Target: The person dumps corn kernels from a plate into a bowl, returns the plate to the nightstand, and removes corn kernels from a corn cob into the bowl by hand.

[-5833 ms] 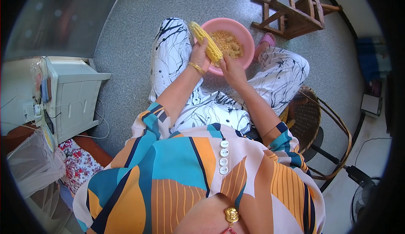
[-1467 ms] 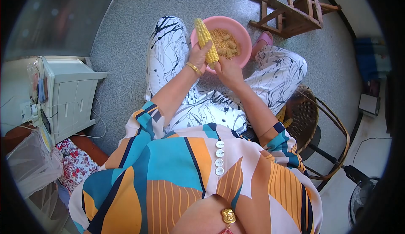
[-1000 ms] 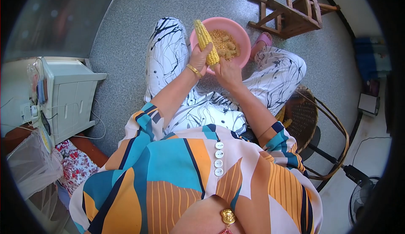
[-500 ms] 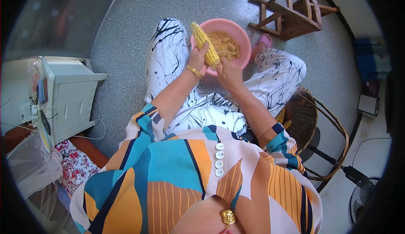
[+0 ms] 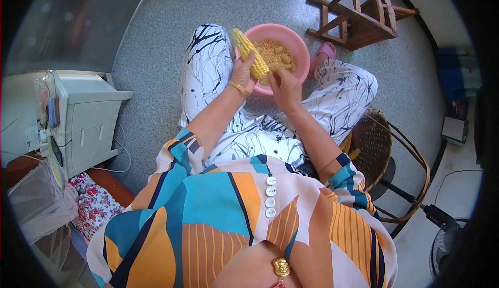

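nearest to us are our patterned blouse (image 5: 218, 199), with four round buttons down its front, and a gold pendant (image 5: 281, 266) at six o'clock. past it, our white trousers (image 5: 208, 75) with black streaks spread to either side, knees at eleven and two o'clock. our left hand (image 5: 244, 70), a gold bracelet (image 5: 239, 87) at its wrist, has its grip clamped around the middle of a yellow corn cob (image 5: 249, 54), thumb laid across the top. the cob slants over the left part of the pink basin's rim, its far tip toward eleven o'clock and its near end toward five. our right hand (image 5: 285, 86) is at that near end, fingers bent and bunched; we cannot tell whether its grip is closed on anything. the pink basin (image 5: 301, 46) sits at about twelve o'clock, holding loose kernels (image 5: 269, 49) and some pale, stripped pieces (image 5: 284, 59). a pink slipper (image 5: 327, 50) is just beside it. a woven basket (image 5: 373, 145) with yellow corn inside stands at three o'clock, a white cabinet (image 5: 88, 127) at nine, and a wooden stool (image 5: 364, 23) farther off at one to two, on the speckled floor (image 5: 156, 54).
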The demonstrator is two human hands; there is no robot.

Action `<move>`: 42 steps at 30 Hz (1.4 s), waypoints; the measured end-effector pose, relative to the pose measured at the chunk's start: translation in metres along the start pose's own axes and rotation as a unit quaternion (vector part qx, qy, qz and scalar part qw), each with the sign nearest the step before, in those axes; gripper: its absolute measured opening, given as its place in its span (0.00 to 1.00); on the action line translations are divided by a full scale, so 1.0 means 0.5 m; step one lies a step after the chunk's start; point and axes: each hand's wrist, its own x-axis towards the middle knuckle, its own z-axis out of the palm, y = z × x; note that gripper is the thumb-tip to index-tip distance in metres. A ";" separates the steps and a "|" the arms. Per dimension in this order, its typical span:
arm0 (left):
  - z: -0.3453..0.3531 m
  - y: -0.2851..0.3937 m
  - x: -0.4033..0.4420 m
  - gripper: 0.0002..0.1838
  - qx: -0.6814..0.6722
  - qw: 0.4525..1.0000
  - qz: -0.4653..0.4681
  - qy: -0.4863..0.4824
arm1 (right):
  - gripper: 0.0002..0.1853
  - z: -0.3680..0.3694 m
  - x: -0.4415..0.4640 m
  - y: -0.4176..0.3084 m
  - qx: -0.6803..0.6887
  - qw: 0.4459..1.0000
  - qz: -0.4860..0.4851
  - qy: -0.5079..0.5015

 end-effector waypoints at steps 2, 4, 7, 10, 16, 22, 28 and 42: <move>-0.004 -0.001 0.002 0.24 -0.002 1.000 -0.005 0.010 | 0.06 0.000 0.003 0.005 0.063 0.998 0.007 0.007; 0.001 0.004 -0.003 0.23 0.013 1.000 -0.005 0.019 | 0.06 0.002 0.005 0.011 0.141 0.990 0.022 0.008; -0.004 0.005 -0.001 0.21 -0.024 0.998 -0.041 0.029 | 0.07 0.002 0.008 0.015 0.280 0.957 0.078 -0.009; 0.005 0.011 -0.006 0.21 -0.058 0.995 -0.081 0.029 | 0.08 -0.006 0.010 0.014 0.401 0.903 0.147 -0.029; 0.008 0.015 -0.009 0.22 -0.073 0.991 -0.111 0.022 | 0.12 -0.011 0.016 0.013 0.482 0.859 0.170 -0.024; -0.003 0.009 -0.003 0.22 -0.054 0.993 -0.101 0.021 | 0.13 -0.012 0.018 0.010 0.494 0.844 0.210 -0.003; 0.006 0.012 -0.008 0.22 -0.046 0.994 -0.097 0.032 | 0.11 -0.008 0.022 0.041 0.476 0.836 0.268 0.050; -0.011 0.000 0.005 0.23 -0.034 0.996 -0.078 0.002 | 0.09 0.007 0.012 0.032 0.327 0.905 0.250 -0.107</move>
